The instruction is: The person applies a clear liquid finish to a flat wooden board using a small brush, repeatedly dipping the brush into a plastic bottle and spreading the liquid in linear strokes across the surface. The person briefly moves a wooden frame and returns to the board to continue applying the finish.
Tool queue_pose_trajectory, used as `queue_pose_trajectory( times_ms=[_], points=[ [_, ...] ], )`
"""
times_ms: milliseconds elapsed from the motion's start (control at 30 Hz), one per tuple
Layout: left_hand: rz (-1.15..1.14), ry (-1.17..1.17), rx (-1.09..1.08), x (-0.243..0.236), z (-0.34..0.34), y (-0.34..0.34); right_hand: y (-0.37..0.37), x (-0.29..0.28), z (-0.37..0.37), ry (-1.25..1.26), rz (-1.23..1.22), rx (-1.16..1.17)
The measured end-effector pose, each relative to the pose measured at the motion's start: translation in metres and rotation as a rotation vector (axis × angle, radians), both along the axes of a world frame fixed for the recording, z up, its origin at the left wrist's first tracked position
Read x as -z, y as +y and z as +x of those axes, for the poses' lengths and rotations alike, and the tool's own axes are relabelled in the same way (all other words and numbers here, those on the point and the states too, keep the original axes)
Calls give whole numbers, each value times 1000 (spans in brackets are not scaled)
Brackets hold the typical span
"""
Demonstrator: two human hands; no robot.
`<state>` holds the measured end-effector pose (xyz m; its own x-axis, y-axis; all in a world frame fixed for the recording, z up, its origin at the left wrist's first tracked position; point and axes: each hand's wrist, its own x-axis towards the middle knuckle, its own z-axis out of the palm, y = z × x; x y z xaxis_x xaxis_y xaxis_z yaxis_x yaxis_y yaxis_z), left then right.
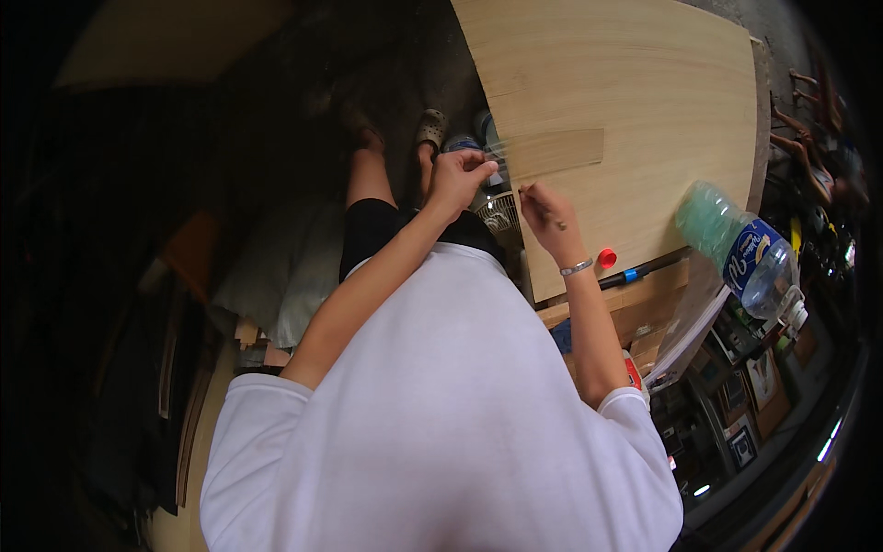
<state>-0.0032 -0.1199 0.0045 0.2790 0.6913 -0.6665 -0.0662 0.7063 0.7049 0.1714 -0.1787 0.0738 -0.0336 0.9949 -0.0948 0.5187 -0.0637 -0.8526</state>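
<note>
My left hand (457,181) is closed in a pinch over the near left edge of the wooden board. Its fingertips hold one end of a thin, see-through strip (556,153), blurred, which stretches to the right over the board (635,83). I cannot make out what the strip is. My right hand (550,213), with a metal bracelet at the wrist, is closed above the board's near edge, apart from the left one. Something small and dark shows at its fingertips, too small to name. A red bottle cap (607,258) lies close to the right wrist.
On the right a large clear plastic bottle (763,267) with a blue label lies on its side. A dark rod with a blue band (631,275) rests along the board's near edge, by a cardboard box (658,317). A sandalled foot (430,127) shows below, beside the board.
</note>
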Motion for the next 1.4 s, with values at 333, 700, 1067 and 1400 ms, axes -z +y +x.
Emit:
queue_pose_trajectory(
  times_ms=[333, 700, 1067, 1400],
  points=[
    [-166, 2, 12, 19, -50, -9, 35, 63, 26, 549, -155, 457],
    [-59, 68, -47, -6, 8, -4, 45, 36, 16, 100, -37, 230],
    [-21, 36, 13, -7, 14, -2, 62, 26, 15, 22, -49, 1],
    [-24, 9, 24, -6, -3, -10, -4, 10, 19, 153, -218, 338]
  ],
)
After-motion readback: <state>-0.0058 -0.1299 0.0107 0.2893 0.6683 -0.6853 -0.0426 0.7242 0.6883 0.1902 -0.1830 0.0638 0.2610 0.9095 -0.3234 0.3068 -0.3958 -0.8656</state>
